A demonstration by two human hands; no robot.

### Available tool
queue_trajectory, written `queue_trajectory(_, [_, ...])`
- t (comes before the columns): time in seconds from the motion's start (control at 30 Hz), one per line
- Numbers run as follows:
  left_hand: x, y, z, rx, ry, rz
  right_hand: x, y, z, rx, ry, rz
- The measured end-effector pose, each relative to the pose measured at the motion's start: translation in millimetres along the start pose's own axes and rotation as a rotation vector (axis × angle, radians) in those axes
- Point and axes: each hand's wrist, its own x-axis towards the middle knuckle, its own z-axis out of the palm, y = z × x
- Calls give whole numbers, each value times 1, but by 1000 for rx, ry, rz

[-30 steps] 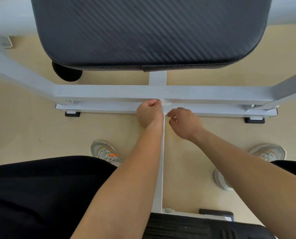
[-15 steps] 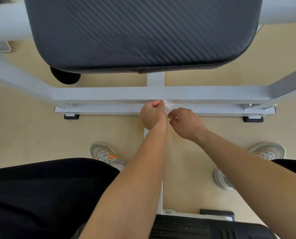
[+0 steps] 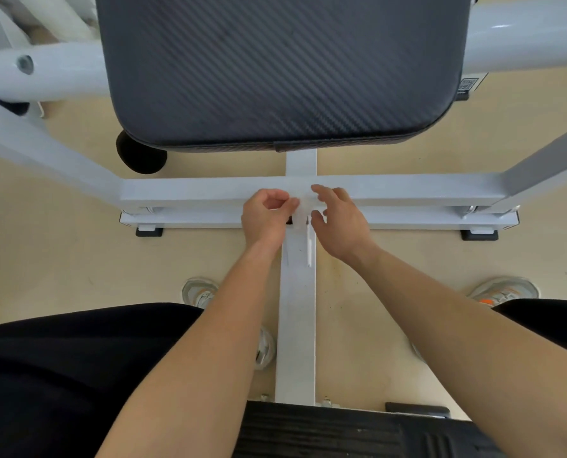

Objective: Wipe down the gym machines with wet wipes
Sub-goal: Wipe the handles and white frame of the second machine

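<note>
The wet wipe [image 3: 303, 209] is bunched over the middle of the white frame bar [image 3: 189, 193], likely so we can rub that spot. Our left hand [image 3: 267, 216] pinches its edge to hold it. Our right hand [image 3: 340, 223] reaches in with loose fingers; we cannot tell if they grip.

Bright, soft daylight; wide-angle edge distortion

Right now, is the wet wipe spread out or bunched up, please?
Bunched up: the wet wipe shows only as a small crumpled wad between the left hand and right hand.
</note>
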Motion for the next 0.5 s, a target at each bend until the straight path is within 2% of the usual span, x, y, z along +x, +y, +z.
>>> queue_trajectory(0.23, [-18,4,0,-71,-198,0,-14,8,-24,70,-5,39])
queue_trajectory(0.4, [-13,11,4,63,-67,55,-14,27,-38,5,57,95])
queue_trajectory(0.5, [-8,20,9,220,-82,124,-9,39,-55,-13,117,165])
